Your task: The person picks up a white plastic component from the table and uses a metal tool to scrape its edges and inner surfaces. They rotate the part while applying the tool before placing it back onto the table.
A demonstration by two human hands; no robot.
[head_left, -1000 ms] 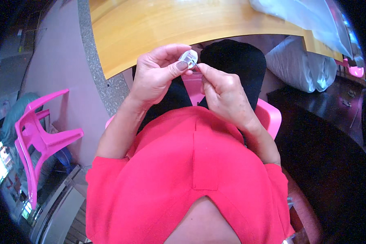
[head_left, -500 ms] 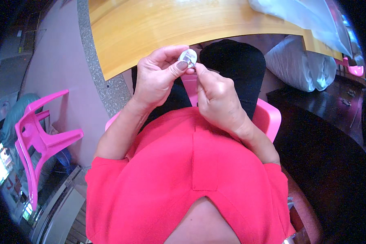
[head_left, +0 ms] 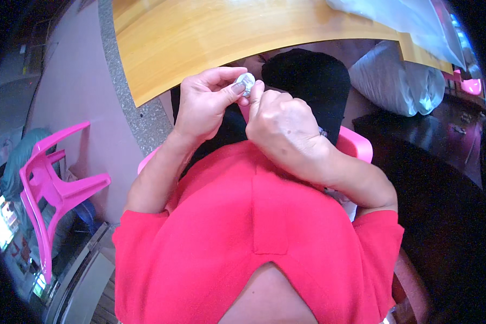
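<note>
Between the thumb and fingers of my left hand point(head_left: 204, 102) is a small round white disc point(head_left: 245, 82) with greyish detail on its face. It is held above my lap, just off the table's near edge. My right hand point(head_left: 286, 121) is beside it, back of the hand up, with one fingertip at the disc's right rim. The other fingers are curled under and mostly hidden. A small dark, shiny bit point(head_left: 322, 131) shows by the right wrist; I cannot make out what it is.
A wood-patterned table point(head_left: 200, 48) lies ahead, with clear plastic sheeting point(head_left: 399, 21) at its right. A stuffed pale plastic bag point(head_left: 391, 78) is under the right side. A pink plastic chair point(head_left: 56, 186) is at left. I sit on a pink chair point(head_left: 355, 146).
My right hand has rolled over so its back faces up, and its elbow has swung outward. The thin dark tip seen at the disc is now hidden. My left hand stays nearly still.
</note>
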